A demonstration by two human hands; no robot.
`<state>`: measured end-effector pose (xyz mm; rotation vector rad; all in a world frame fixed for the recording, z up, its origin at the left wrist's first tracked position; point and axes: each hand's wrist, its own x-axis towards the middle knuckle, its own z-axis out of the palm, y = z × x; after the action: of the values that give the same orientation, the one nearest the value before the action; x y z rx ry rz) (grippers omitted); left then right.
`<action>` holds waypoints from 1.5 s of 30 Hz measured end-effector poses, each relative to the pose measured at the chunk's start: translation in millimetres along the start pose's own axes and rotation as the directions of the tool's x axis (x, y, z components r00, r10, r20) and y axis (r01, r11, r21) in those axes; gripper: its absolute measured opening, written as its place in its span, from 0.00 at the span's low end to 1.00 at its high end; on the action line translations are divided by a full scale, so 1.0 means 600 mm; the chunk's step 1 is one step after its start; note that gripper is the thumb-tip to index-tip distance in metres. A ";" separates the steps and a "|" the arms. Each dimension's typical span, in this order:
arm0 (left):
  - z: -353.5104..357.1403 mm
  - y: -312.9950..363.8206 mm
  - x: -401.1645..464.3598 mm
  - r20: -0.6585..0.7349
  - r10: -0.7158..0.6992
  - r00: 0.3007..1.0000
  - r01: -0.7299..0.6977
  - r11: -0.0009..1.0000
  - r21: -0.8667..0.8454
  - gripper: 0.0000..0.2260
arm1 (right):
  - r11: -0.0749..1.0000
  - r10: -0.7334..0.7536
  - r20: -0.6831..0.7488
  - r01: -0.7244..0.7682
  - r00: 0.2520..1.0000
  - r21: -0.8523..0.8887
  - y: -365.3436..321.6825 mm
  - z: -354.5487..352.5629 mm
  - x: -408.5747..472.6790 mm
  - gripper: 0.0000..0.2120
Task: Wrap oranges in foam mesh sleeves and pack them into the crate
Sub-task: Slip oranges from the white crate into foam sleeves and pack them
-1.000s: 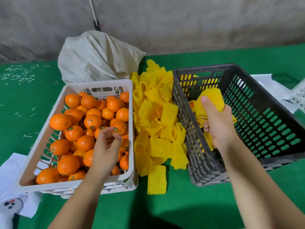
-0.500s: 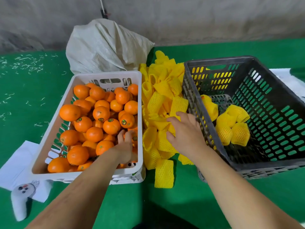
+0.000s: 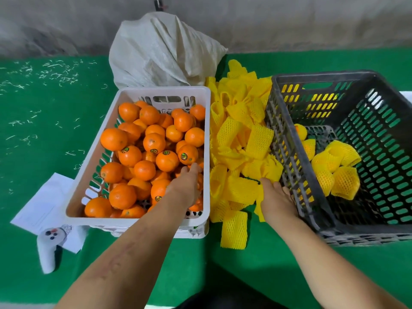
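While left grip (image 3: 186, 186) cups glossy round oranges (image 3: 153, 142); right grip (image 3: 275, 200) pinches yellow foam mesh sleeve (image 3: 262, 172).

Glossy oranges (image 3: 153, 142) – matt foam sleeves (image 3: 242, 139) – perforated plastic crate (image 3: 379, 139)

A single head-worn wide-angle camera looks forward and steeply down, close over a green table (image 3: 44, 152), both forearms entering from the bottom edge, a wall across the top.
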<state>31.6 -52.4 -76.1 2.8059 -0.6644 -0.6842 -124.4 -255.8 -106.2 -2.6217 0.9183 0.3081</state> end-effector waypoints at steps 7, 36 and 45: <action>-0.026 -0.007 -0.033 -0.372 -0.227 0.900 -0.092 0.735 -0.672 0.32 | 0.756 -0.035 -0.229 0.176 0.973 0.630 -0.024 -0.035 -0.030 0.15; -0.019 0.040 -0.143 -0.144 0.290 0.946 -0.107 -0.140 -0.984 0.36 | 0.467 -0.176 -0.234 0.291 0.956 0.835 -0.156 -0.113 -0.075 0.09; -0.041 0.058 -0.140 -0.311 0.065 0.948 -0.298 -0.159 -0.941 0.15 | 0.441 -0.195 -0.423 0.464 0.885 0.768 -0.176 -0.140 -0.091 0.06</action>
<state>-36.9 -42.5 -12.2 1.1255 -0.2084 -0.4888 -91.5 -180.7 14.1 -1.7985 0.3895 -0.5358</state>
